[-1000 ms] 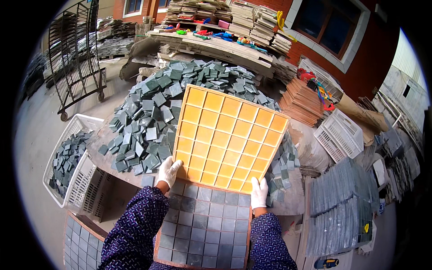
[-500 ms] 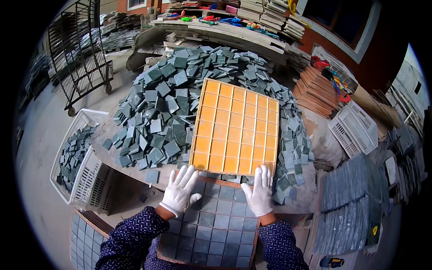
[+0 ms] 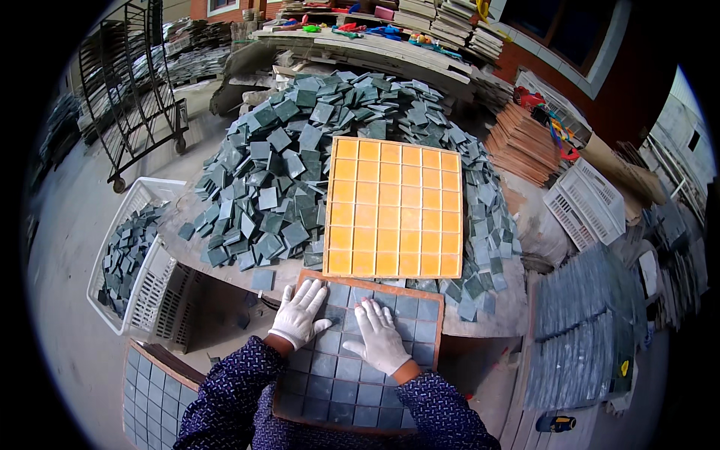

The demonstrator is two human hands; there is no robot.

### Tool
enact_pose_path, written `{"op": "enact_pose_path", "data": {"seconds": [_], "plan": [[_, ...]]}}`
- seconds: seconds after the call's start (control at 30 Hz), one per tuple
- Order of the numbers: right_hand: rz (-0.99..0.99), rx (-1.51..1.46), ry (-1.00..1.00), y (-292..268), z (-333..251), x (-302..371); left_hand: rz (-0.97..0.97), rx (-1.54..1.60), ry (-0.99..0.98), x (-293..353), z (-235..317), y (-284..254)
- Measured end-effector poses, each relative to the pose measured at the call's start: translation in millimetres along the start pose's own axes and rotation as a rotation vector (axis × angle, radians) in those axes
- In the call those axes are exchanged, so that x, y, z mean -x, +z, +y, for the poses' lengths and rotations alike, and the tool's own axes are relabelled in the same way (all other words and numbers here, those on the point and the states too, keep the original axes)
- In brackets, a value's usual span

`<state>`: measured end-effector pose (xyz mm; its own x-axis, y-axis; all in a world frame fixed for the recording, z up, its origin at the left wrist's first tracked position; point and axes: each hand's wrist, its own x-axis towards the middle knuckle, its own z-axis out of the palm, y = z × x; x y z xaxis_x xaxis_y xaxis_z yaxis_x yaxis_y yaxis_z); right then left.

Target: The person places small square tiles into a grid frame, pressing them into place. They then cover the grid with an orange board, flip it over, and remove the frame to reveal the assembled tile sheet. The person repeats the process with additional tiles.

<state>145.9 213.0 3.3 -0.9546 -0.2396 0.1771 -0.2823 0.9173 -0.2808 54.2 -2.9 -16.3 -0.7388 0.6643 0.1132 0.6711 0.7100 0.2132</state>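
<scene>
Both my hands wear white gloves. Fingers spread, my left hand [image 3: 298,313] lies at the upper left edge of a board filled with rows of square grey tiles [image 3: 345,388]. My right hand [image 3: 380,337] rests flat on the tiles in the upper right part of that board, fingers extended. Neither hand grasps anything. Just beyond the board, an orange grid tray [image 3: 394,206] with raised pale dividers and no tiles in its cells leans on a big heap of loose grey-green tiles [image 3: 285,180].
At left stands a white plastic crate [image 3: 154,296] of small tiles, with another tiled board [image 3: 154,397] below it. Stacked tile sheets [image 3: 581,330] and a white crate [image 3: 586,206] are at right. A wheeled metal rack [image 3: 131,97] stands back left.
My hands have come off the orange tray's lower edge. The right one moved left onto the tiles. The orange tray now sits straighter, and the tiled board's top edge shows.
</scene>
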Motion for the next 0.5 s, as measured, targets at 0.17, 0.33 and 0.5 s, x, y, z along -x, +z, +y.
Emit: {"op": "enact_pose_path", "data": {"seconds": [0.17,0.33,0.5], "plan": [[0.078,-0.027,0.252,-44,9,117,-0.028,0.045,-0.017,113,38,7],[0.097,-0.125,0.497,-26,-11,191,-0.035,-0.005,-0.039,102,50,3],[0.185,-0.077,0.487,-19,-15,180,0.002,-0.010,-0.087,66,42,0]]}}
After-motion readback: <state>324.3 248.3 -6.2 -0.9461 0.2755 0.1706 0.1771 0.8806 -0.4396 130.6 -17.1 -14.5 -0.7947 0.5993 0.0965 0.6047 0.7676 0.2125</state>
